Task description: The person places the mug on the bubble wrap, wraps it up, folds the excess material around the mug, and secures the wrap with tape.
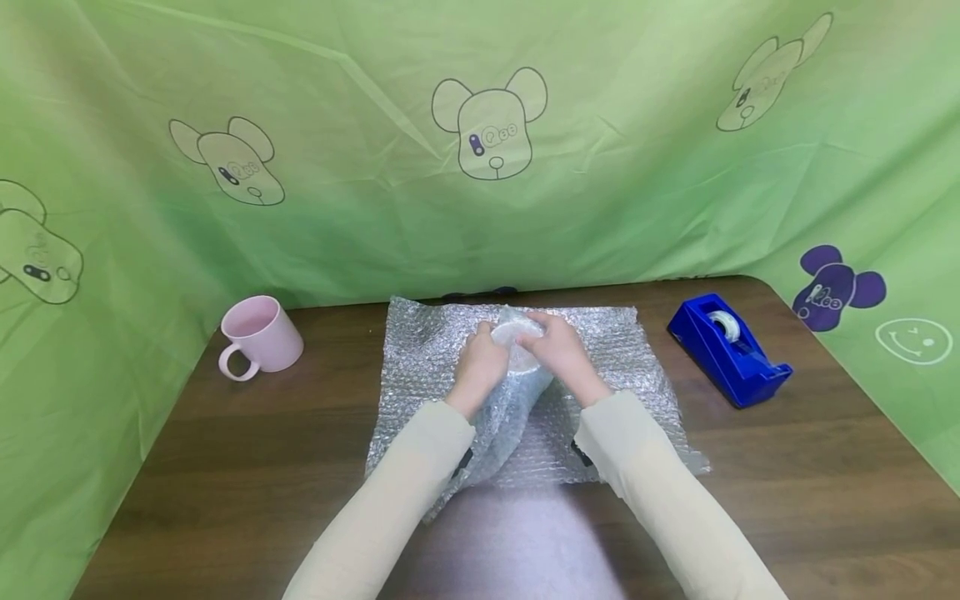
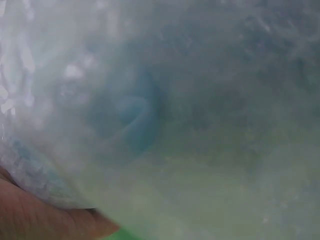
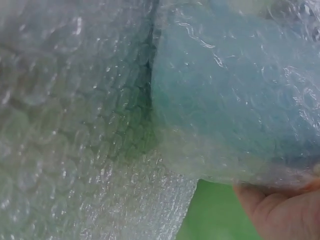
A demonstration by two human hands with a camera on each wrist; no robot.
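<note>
A sheet of bubble wrap (image 1: 427, 358) lies over the middle of the table, and part of it is rolled round a pale blue mug (image 3: 225, 90) that shows blurred through the layers. In the left wrist view the curve of the mug's handle (image 2: 142, 122) comes through the plastic. My left hand (image 1: 482, 365) grips the wrap on the bundle's left side, close to its round far end. On the opposite side, my right hand (image 1: 561, 348) holds the wrap at the same end, thumb over the rim. Most of the mug is hidden by plastic.
At the left of the wooden table (image 1: 247, 467) stands a pink mug (image 1: 277, 337), its handle toward the front. A blue tape dispenser (image 1: 723, 354) with a roll of clear tape (image 1: 724, 325) sits at the right. A green printed cloth (image 1: 360, 233) hangs behind.
</note>
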